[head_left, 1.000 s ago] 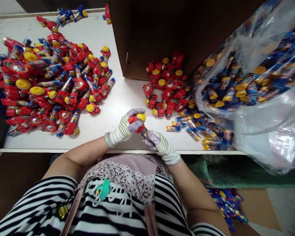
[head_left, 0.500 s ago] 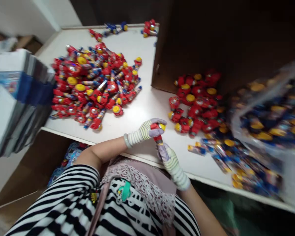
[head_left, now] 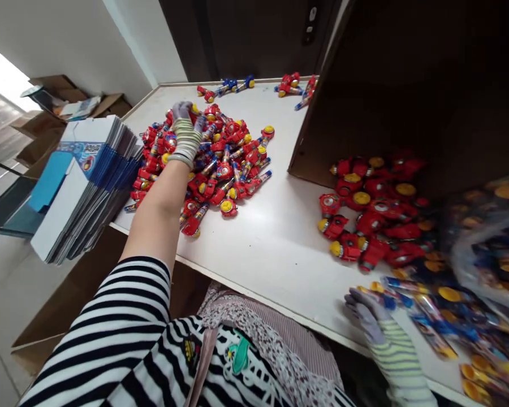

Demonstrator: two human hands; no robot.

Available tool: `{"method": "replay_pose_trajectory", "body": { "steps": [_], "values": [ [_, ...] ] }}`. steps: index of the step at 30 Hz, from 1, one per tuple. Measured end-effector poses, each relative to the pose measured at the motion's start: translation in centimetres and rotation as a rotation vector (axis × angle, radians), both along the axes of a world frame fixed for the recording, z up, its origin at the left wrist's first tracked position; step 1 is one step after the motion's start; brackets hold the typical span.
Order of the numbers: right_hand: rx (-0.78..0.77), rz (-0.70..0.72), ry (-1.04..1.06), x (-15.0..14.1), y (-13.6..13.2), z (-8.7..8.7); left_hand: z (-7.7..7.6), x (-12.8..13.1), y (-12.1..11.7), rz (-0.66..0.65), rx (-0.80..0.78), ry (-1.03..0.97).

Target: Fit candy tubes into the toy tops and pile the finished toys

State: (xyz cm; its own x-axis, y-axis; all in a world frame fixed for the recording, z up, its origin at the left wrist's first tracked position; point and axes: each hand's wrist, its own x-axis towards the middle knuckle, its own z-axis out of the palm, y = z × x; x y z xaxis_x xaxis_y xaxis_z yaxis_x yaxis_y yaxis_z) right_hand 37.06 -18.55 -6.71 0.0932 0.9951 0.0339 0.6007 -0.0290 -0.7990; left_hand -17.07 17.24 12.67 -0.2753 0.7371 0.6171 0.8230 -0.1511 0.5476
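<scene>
My left hand (head_left: 185, 135), in a striped knit glove with grey fingertips, rests on the far side of a large heap of red toy pieces with yellow caps (head_left: 220, 161). No toy shows in its grip. My right hand (head_left: 375, 330), gloved the same way and slightly blurred, is at the near right with its fingers apart. It is right next to loose printed tubes with yellow caps (head_left: 424, 316). A smaller heap of red toy pieces (head_left: 373, 212) lies beyond it.
The white table (head_left: 275, 249) ends at a near edge by my body. A brown cardboard box wall (head_left: 385, 96) stands at the right, and a clear plastic bag of tubes (head_left: 487, 265) lies blurred beside it. A stack of flat printed cartons (head_left: 89, 186) stands off the left edge.
My hands have parted: the left moved away to the large heap, the right to the loose tubes. The red toy they held together no longer shows. The view has swung left.
</scene>
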Motion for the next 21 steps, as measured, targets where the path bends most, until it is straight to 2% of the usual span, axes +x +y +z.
{"method": "replay_pose_trajectory", "body": {
  "steps": [2, 4, 6, 7, 9, 12, 13, 14, 15, 17, 19, 21],
  "values": [
    [-0.046, 0.025, 0.017, -0.7, -0.1, 0.5, 0.3, -0.5, 0.5, 0.041, -0.178, 0.123],
    [-0.04, 0.043, 0.001, -0.8, -0.4, 0.9, 0.3, 0.1, 0.2, 0.054, -0.278, 0.213],
    [-0.002, 0.034, -0.043, -0.2, -0.9, 1.4, -0.4, 2.3, -0.5, 0.017, -0.227, 0.257],
    [0.02, 0.018, -0.075, 0.2, -1.0, 1.6, -1.1, 4.1, -1.1, -0.052, -0.193, 0.279],
    [0.05, -0.038, -0.166, 1.3, -1.1, 2.0, -3.4, 9.2, -3.2, -0.319, -0.22, 0.34],
    [0.026, -0.119, -0.36, 2.5, -0.5, 2.7, -7.7, 19.3, -8.1, -0.982, -0.411, 0.477],
    [-0.008, -0.112, -0.421, 2.6, -0.2, 2.9, -9.1, 22.7, -9.9, -1.165, -0.431, 0.541],
    [-0.048, -0.086, -0.474, 2.6, 0.3, 3.1, -10.3, 25.9, -11.5, -1.285, -0.419, 0.614],
    [-0.093, -0.048, -0.522, 2.4, 0.8, 3.3, -11.3, 28.7, -12.8, -1.335, -0.391, 0.688],
    [-0.176, 0.015, -0.605, 1.6, 1.6, 3.6, -12.9, 32.8, -14.6, -1.272, -0.357, 0.793],
    [-0.228, 0.033, -0.671, 0.6, 2.2, 3.8, -14.0, 34.5, -15.4, -1.178, -0.385, 0.831],
    [-0.241, 0.033, -0.699, 0.1, 2.2, 3.9, -14.5, 33.9, -15.9, -1.162, -0.431, 0.786]
  ]
}}
